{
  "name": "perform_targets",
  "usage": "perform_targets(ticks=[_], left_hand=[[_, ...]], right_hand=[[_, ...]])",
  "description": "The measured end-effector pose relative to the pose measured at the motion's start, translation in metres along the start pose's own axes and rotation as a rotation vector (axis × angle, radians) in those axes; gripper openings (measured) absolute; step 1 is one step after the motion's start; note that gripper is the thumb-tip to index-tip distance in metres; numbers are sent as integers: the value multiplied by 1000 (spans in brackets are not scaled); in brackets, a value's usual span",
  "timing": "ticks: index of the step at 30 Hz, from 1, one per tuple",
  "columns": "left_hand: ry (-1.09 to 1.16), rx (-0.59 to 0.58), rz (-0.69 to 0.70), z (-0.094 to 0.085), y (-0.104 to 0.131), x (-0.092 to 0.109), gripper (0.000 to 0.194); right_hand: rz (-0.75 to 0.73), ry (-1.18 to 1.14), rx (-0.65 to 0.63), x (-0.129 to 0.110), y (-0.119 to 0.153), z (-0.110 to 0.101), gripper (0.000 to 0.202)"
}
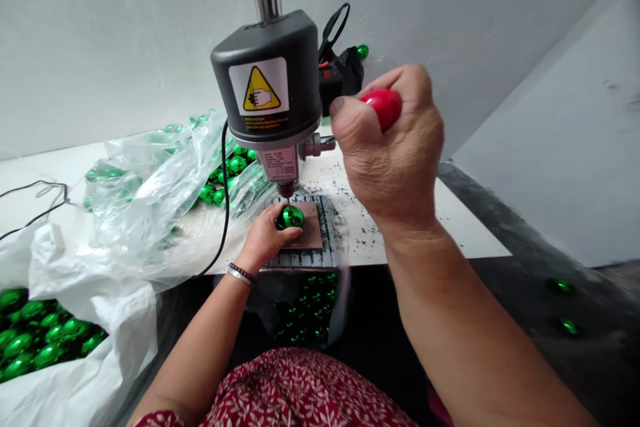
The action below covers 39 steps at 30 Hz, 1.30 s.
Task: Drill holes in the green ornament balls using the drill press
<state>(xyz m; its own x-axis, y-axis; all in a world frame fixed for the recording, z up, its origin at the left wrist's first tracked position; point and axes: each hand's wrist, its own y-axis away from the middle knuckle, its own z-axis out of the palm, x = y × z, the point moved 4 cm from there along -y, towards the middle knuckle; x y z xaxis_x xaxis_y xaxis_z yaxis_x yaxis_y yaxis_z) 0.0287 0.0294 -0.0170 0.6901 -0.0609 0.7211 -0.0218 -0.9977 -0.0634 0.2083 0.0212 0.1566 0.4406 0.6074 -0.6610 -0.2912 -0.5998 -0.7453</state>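
Observation:
A shiny green ball sits under the drill press, gripped between the thumb and fingers of my left hand. The drill bit points straight down at the top of the ball; whether it has gone in I cannot tell. Beneath the ball lies a brown board on the slotted metal base. My right hand is closed round the red knob of the press's lever, to the right of the drill head.
Clear plastic bags with green balls cover the table's left side. A white sack of green balls stands lower left. Dark shavings dot the white table. A black cable hangs by the press. Below the table edge is a container of green balls.

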Motion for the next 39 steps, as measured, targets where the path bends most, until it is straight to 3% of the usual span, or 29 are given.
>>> perform_targets(ticks=[7, 11, 16, 39], left_hand=[[33, -49, -69, 0, 0, 2, 64], [40, -42, -93, 0, 2, 2, 65], [-3, -31, -63, 2, 4, 4, 62], [-4, -4, -36, 8, 3, -4, 63]], right_hand=[[9, 61, -28, 0, 3, -1, 26], [-34, 115, 21, 1, 12, -4, 27], [-75, 162, 117, 1, 23, -7, 23], [-78, 247, 216, 9, 46, -7, 22]])
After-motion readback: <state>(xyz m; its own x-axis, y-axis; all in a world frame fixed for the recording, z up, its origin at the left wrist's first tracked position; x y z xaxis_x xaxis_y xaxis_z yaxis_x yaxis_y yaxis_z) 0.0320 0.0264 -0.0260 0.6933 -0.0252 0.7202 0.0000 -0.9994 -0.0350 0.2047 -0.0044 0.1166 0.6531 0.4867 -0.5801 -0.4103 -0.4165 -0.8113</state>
